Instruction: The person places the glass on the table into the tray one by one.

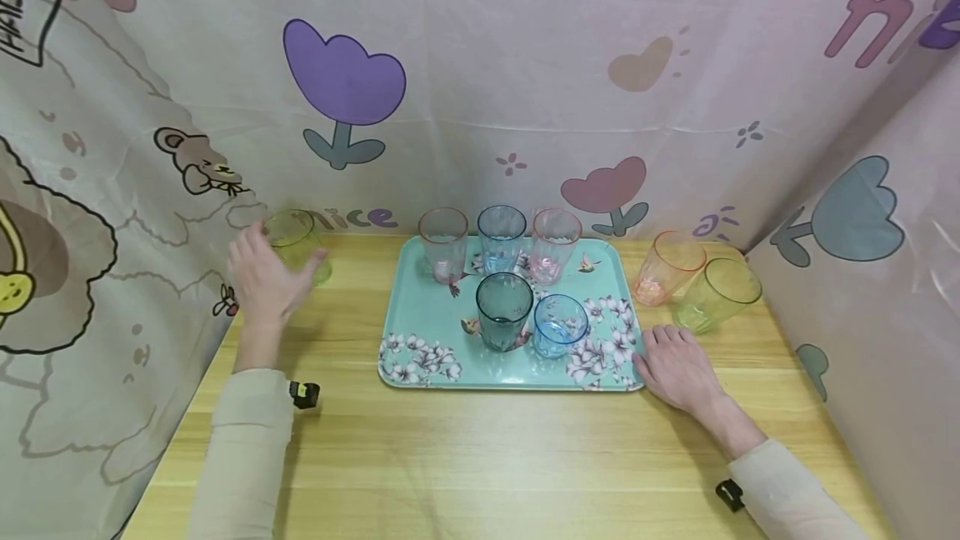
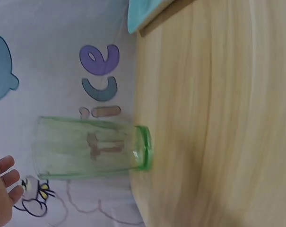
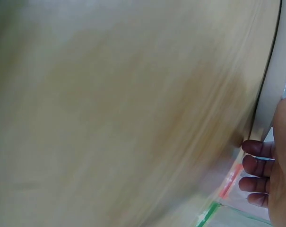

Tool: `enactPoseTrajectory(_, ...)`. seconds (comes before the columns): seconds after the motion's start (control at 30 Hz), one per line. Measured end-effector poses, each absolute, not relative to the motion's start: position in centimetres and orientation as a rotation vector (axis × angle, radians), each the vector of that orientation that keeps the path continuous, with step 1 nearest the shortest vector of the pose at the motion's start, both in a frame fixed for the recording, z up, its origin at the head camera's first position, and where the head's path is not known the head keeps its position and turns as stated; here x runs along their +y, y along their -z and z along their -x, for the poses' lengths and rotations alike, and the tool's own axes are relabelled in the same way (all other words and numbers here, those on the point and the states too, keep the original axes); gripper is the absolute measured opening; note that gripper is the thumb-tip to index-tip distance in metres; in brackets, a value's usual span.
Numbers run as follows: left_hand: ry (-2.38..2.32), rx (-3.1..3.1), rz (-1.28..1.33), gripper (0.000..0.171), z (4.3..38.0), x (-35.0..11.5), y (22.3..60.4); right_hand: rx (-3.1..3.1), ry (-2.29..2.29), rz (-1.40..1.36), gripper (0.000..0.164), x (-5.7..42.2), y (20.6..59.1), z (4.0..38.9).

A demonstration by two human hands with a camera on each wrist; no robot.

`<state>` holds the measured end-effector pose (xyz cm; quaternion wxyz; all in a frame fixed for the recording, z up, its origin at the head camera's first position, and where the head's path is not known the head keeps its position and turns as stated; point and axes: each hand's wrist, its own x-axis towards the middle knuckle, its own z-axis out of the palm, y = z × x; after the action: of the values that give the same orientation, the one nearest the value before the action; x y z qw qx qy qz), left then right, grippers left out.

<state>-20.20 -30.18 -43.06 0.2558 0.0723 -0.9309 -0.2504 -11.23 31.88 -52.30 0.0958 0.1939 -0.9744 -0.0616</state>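
At the back left a tall yellow-green glass stands on the table. My left hand is beside its upper part, thumb and fingers spread; the left wrist view shows the fingertips apart from the green glass. My right hand rests at the right edge of a turquoise floral tray, its fingers loosely bent. Just beyond that hand are an orange-rimmed glass and a leaning-looking yellow-green glass.
On the tray stand two pink glasses, a blue glass, a dark grey glass and a short blue glass. A printed curtain rises behind the wooden table.
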Motion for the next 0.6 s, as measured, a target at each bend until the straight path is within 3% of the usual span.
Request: enactPoseTrajectory(0.6,0.692,-2.6,-0.455,0.121,21.2,-33.1,46.5,-2.866,0.163,-0.578,0.032,31.9,52.4,11.2)
